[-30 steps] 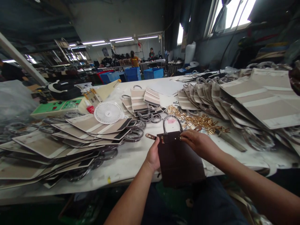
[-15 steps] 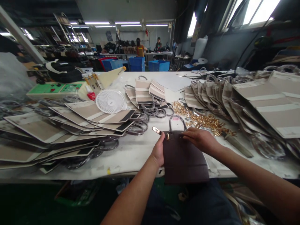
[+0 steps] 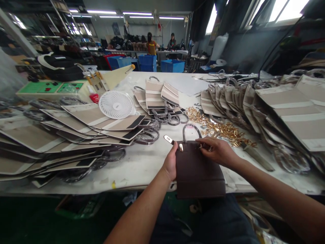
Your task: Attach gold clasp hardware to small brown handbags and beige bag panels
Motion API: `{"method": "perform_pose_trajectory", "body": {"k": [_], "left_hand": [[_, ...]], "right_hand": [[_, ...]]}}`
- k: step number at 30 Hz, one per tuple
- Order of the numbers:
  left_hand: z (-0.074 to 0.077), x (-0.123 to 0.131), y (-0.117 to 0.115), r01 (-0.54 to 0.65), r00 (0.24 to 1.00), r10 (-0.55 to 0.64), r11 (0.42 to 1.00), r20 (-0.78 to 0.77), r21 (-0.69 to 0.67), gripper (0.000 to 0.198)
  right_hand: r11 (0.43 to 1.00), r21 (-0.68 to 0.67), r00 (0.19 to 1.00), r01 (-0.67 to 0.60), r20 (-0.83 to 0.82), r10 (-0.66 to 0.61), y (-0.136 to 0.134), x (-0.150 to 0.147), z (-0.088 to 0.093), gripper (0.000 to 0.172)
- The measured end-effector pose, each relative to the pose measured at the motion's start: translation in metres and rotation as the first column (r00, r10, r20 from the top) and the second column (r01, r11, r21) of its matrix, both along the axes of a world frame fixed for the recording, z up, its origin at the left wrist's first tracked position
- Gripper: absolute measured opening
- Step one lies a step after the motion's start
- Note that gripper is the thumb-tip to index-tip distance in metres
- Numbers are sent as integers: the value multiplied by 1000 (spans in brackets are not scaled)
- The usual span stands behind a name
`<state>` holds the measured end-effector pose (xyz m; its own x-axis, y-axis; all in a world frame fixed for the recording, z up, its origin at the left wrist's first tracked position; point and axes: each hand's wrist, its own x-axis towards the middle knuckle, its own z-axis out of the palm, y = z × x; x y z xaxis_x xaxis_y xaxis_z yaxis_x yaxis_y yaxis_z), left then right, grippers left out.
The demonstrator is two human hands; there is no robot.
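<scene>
A dark brown handbag panel (image 3: 199,173) with a wrapped loop handle (image 3: 191,128) leans over the table's front edge towards me. My left hand (image 3: 170,164) grips its left edge, thumb on the front. A strap end with a gold plate (image 3: 168,139) sticks out beyond that thumb, and a gold clasp piece (image 3: 181,147) stands on the panel's upper left. My right hand (image 3: 215,149) is closed at the panel's upper right, near the handle's base. Something small glints at its fingertips, too small to name.
Loose gold fittings (image 3: 225,130) lie in a heap beyond my right hand, beside a grey-handled tool (image 3: 259,157). Stacked beige-backed panels (image 3: 76,118) fill the left, with a white fan (image 3: 116,105) on them. More panels (image 3: 284,101) stand at the right. Two people work far back.
My right hand's fingers have curled further over the panel's upper right, and small glints now show there. My left hand keeps its hold. The view has shifted slightly.
</scene>
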<state>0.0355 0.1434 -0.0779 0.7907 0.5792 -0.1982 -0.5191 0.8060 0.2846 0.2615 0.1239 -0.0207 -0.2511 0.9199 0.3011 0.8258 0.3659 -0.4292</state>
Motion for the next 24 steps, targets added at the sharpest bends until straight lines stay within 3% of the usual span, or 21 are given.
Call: {"method": "perform_pose_trajectory", "body": {"k": [15,24], "left_hand": [[1,0,1,16,1000,-16,1000,1,-14,78],[1,0,1,5,1000,-5,1000,-2,-31,76]], "right_hand": [[1000,-4,999,20,27,-20,7,-3,-9,46],[991,-127,998,-48,27,52,17,7,5,43]]}}
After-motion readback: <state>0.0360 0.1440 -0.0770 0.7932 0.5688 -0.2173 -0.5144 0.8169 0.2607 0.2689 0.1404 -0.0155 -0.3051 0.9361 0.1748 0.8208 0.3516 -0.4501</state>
